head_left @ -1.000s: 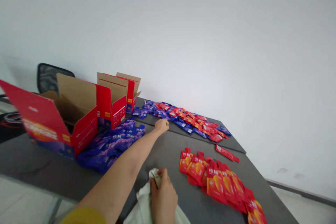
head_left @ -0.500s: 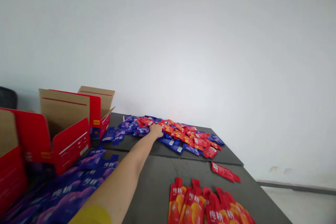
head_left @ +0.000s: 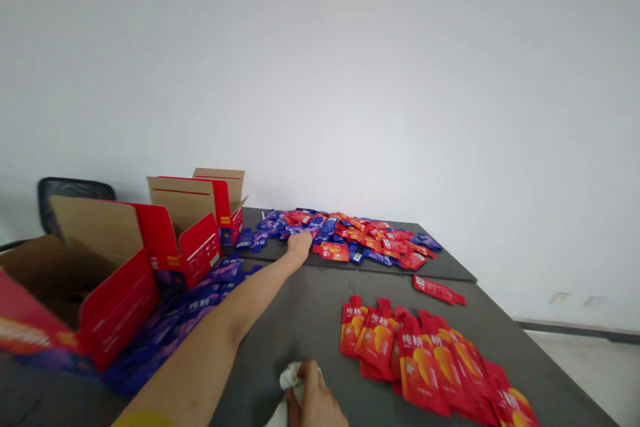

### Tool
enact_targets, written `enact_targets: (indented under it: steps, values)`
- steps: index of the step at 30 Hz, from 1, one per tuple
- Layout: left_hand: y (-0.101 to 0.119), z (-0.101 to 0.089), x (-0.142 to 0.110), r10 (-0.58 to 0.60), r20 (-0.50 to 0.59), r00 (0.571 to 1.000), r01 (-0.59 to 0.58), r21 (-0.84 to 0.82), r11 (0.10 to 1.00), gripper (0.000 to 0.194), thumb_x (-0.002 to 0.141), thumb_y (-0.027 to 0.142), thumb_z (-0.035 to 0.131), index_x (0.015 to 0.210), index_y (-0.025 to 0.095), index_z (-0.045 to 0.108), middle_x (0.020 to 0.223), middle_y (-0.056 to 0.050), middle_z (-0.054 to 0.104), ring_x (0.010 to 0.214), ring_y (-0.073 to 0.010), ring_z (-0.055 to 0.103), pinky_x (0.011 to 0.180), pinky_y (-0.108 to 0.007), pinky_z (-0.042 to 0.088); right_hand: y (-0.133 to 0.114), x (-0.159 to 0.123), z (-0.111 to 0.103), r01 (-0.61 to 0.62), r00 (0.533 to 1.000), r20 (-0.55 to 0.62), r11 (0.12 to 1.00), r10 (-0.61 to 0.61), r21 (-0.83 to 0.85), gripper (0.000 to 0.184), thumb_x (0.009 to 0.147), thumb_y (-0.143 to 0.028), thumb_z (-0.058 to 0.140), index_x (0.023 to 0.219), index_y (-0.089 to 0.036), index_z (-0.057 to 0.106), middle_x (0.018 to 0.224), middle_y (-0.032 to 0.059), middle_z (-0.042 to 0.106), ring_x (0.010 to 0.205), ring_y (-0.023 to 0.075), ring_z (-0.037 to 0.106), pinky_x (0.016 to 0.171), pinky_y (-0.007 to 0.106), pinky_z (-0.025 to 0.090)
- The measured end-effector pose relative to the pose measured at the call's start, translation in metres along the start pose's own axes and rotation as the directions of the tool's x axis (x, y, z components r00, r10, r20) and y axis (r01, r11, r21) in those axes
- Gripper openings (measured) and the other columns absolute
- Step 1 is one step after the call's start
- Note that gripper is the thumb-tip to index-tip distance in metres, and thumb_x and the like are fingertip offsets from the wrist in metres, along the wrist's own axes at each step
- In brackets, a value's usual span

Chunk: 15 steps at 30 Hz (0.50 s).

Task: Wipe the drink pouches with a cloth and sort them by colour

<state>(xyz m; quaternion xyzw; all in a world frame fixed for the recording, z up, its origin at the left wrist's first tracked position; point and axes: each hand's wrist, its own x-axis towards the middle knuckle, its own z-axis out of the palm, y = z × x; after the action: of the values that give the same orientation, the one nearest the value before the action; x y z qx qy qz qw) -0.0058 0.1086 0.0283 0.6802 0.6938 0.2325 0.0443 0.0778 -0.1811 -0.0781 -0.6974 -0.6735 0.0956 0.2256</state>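
My left hand (head_left: 300,244) reaches far across the dark table (head_left: 280,320) to the near edge of a heap of blue and red pouches (head_left: 370,235). Its fingers look curled, with a bit of red by the fingertips; what they hold, if anything, is hidden. Just right of it lies a red-orange pouch (head_left: 333,251) at the front of the heap. Close to me, at the bottom middle, my right hand (head_left: 317,400) is closed on a crumpled white cloth (head_left: 291,377). Beside it on the right, several red mango-print pouches (head_left: 420,360) overlap in a row.
Open red cartons (head_left: 117,310) with brown flaps line the left side. Blue pouches (head_left: 200,303) lie in overlapping rows between them and my left arm. A single red pouch (head_left: 439,289) lies face down near the right edge. A black chair (head_left: 75,188) stands behind the cartons.
The view has shifted, showing more of the cartons and near pouches. My right hand with the white cloth has come into sight. A red-orange pouch now lies at the heap's front, beside my left hand.
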Motion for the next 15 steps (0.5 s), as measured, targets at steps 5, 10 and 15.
enact_targets:
  steps: [5,10,15]
  values:
    - [-0.023,-0.052,-0.058,-0.073,0.104,0.992,0.1,-0.287,0.953,0.012,0.077,0.019,0.064,0.068,0.011,0.066,0.063,-0.011,0.066,0.08,-0.0239,0.068,0.077,-0.032,0.05,-0.004,-0.009,-0.031,0.054,0.999,-0.002,0.991,-0.054,0.119,0.017,0.085,-0.014,0.051,0.099,-0.025,0.053,0.091,0.0019,0.07,0.079,0.0195,0.069,0.062,0.024,0.041]
    - [-0.051,-0.085,-0.147,-0.113,0.333,0.936,0.294,-0.568,0.769,0.008,0.074,0.015,0.062,0.066,0.012,0.063,0.05,-0.004,0.061,0.056,-0.018,0.064,0.059,-0.029,0.052,0.001,-0.006,-0.058,0.052,0.997,-0.073,0.921,-0.026,0.386,0.015,0.093,-0.033,0.047,0.104,-0.023,0.051,0.089,0.0009,0.069,0.081,0.0192,0.067,0.066,0.024,0.041]
    - [-0.062,-0.094,-0.242,-0.039,0.486,0.873,0.419,-0.707,0.57,0.007,0.072,0.013,0.062,0.075,0.012,0.068,0.066,-0.008,0.07,0.065,-0.0188,0.067,0.064,-0.032,0.056,-0.022,-0.007,-0.08,0.327,0.935,-0.29,0.819,-0.207,0.471,0.024,0.096,-0.041,0.041,0.11,-0.023,0.05,0.102,0.0005,0.066,0.088,0.0153,0.063,0.076,0.023,0.042]
